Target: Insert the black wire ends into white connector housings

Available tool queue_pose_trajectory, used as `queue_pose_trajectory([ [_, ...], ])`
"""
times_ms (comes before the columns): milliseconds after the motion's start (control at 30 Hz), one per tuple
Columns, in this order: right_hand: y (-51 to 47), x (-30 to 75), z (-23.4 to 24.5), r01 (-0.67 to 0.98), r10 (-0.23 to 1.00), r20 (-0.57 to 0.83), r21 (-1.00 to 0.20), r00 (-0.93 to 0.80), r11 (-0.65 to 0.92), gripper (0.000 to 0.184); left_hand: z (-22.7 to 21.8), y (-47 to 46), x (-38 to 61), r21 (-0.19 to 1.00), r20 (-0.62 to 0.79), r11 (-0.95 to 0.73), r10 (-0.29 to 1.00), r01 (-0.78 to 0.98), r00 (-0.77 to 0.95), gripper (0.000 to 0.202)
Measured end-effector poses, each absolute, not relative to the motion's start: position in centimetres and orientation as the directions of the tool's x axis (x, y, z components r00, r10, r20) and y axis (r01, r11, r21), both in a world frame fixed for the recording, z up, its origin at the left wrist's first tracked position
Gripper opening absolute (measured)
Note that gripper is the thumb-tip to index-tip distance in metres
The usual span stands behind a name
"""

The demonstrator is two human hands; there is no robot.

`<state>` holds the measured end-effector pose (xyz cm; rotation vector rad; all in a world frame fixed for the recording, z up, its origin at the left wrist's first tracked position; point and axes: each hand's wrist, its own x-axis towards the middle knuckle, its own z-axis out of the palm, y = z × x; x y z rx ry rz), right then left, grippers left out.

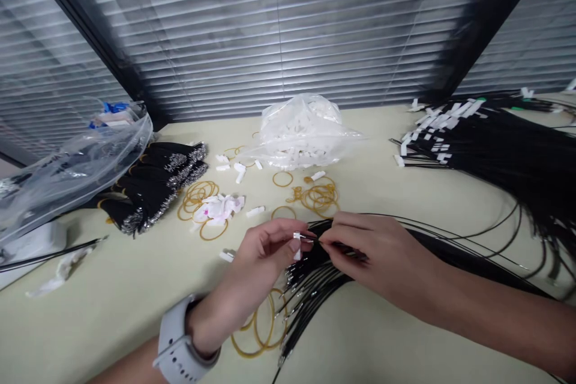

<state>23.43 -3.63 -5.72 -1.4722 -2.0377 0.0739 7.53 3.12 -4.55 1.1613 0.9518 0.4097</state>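
Observation:
My left hand (263,255), with a pale watch strap on the wrist, pinches a small white connector housing (297,246) between thumb and fingers. Just to its right, my right hand (369,249) is closed in a pinch on a thin black wire whose metal tip points at the housing. Whether the tip sits inside the housing I cannot tell. Beneath both hands lies a bundle of black wires (310,294) with bare metal terminals at the left ends. My right fingers partly hide these wires.
A clear bag of white housings (301,138) stands at the back. Yellow rubber bands (319,197) and crumpled white scraps (220,209) lie around. Bundled black wires (148,186) lie at left under a plastic bag (81,162). Wires with white housings (450,120) are piled at right.

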Motion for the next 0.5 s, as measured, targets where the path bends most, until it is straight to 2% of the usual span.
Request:
queue_pose_trajectory([
  [167, -3.84, 23.33, -5.53, 0.858, 0.855, 0.464, -0.316, -0.232, 0.404, 0.019, -4.45, 3.02, 7.43, 0.915, -0.399, 0.356, 0.713, 0.193, 0.577, 0.022],
  [500, -3.79, 23.45, -5.17, 0.820, 0.839, 0.450, -0.324, -0.305, 0.472, 0.017, -4.45, 2.73, 7.50, 0.929, -0.370, 0.273, 0.719, 0.251, 0.589, 0.021],
])
